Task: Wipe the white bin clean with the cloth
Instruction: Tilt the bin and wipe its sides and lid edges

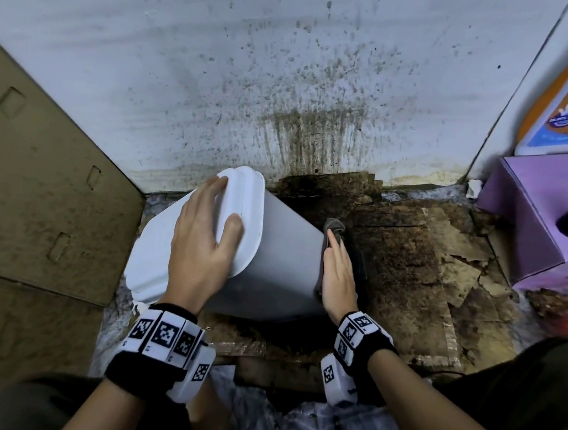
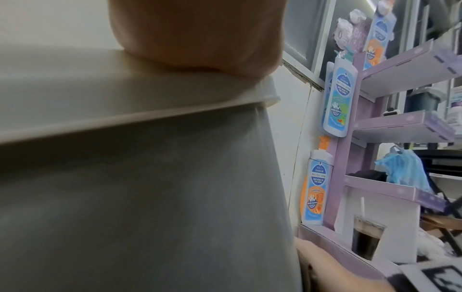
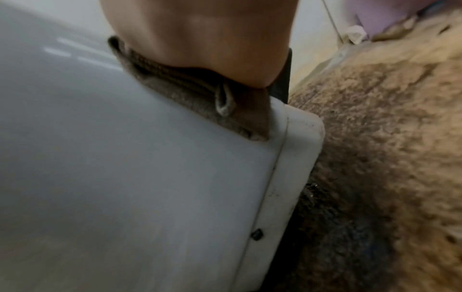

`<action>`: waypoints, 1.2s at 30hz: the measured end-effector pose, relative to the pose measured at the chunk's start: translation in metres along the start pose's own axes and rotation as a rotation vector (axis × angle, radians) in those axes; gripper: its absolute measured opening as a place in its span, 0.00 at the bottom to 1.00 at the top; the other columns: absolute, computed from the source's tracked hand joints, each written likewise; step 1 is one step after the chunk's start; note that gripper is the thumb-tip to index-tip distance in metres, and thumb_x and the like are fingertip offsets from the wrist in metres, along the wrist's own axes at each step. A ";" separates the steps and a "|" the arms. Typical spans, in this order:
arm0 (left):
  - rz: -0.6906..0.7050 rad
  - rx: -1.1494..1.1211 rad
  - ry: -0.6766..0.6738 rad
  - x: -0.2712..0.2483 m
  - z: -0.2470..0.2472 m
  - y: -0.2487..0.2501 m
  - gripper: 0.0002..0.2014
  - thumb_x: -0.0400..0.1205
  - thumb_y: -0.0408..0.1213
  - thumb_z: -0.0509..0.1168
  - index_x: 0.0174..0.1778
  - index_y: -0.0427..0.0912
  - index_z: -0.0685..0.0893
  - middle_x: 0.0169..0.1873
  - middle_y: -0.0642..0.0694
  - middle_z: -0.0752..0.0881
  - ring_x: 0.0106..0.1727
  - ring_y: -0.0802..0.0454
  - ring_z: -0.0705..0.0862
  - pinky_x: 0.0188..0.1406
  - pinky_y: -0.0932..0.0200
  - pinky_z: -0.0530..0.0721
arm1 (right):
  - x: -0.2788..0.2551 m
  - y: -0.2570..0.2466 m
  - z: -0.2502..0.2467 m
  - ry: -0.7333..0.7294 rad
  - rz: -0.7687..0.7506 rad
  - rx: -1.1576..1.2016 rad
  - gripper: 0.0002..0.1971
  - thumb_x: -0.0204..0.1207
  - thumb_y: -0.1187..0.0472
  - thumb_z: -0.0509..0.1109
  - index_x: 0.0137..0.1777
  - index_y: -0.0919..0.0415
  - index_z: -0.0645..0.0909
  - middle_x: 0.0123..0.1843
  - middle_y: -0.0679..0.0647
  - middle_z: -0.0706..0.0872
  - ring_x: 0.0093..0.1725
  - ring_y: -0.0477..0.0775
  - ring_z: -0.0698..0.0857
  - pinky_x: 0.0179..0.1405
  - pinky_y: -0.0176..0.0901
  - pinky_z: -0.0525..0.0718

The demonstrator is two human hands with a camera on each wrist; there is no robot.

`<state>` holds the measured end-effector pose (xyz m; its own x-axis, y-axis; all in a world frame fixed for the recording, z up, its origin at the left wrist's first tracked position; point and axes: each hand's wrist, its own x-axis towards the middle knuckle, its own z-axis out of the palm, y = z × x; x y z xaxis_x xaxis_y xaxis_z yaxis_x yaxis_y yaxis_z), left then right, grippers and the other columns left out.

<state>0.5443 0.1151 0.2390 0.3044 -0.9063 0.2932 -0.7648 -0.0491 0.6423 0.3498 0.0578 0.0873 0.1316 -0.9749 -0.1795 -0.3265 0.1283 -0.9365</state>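
The white bin (image 1: pixel 280 254) leans tilted on the floor, its lid (image 1: pixel 243 199) turned up and to the left. My left hand (image 1: pixel 201 243) lies spread on the lid, fingers reaching its far edge and thumb on top. A grey-brown cloth (image 1: pixel 333 226) sits against the bin's right side near the base. My right hand (image 1: pixel 337 271) presses it there with straight fingers. In the right wrist view the folded cloth (image 3: pixel 190 94) is pinned under my right hand (image 3: pixel 200 35) against the bin (image 3: pixel 125 177). The left wrist view shows my left hand (image 2: pixel 195 35) on the bin's (image 2: pixel 150 197) lid edge.
A stained white wall (image 1: pixel 284 82) stands right behind the bin. Dirty, torn cardboard (image 1: pixel 406 255) covers the floor to the right. A large cardboard sheet (image 1: pixel 44 200) leans at the left. A purple display stand (image 1: pixel 535 213) is at the right, with a drink cup (image 2: pixel 367 239) on it.
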 end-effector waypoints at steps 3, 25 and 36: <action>0.006 -0.015 0.016 0.002 0.000 -0.001 0.30 0.83 0.51 0.54 0.82 0.46 0.72 0.82 0.48 0.74 0.83 0.48 0.70 0.81 0.37 0.69 | 0.002 -0.012 0.004 0.016 0.016 0.012 0.23 0.93 0.55 0.48 0.87 0.46 0.61 0.90 0.50 0.58 0.89 0.48 0.54 0.84 0.39 0.47; 0.042 0.052 -0.041 -0.002 0.007 0.007 0.31 0.85 0.53 0.53 0.84 0.47 0.69 0.84 0.50 0.71 0.85 0.53 0.67 0.83 0.41 0.67 | 0.001 -0.008 -0.003 -0.044 -0.107 0.054 0.24 0.91 0.49 0.45 0.86 0.41 0.59 0.90 0.45 0.58 0.87 0.37 0.53 0.88 0.43 0.51; 0.030 0.057 -0.027 0.007 0.011 0.011 0.31 0.83 0.54 0.53 0.83 0.48 0.71 0.82 0.51 0.73 0.83 0.52 0.69 0.81 0.41 0.69 | 0.005 -0.011 -0.006 -0.005 -0.023 0.098 0.23 0.93 0.57 0.48 0.87 0.47 0.61 0.89 0.45 0.60 0.88 0.42 0.55 0.89 0.48 0.49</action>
<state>0.5322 0.1040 0.2404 0.2656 -0.9189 0.2918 -0.8050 -0.0448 0.5916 0.3484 0.0505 0.0987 0.1428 -0.9770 -0.1585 -0.2299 0.1230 -0.9654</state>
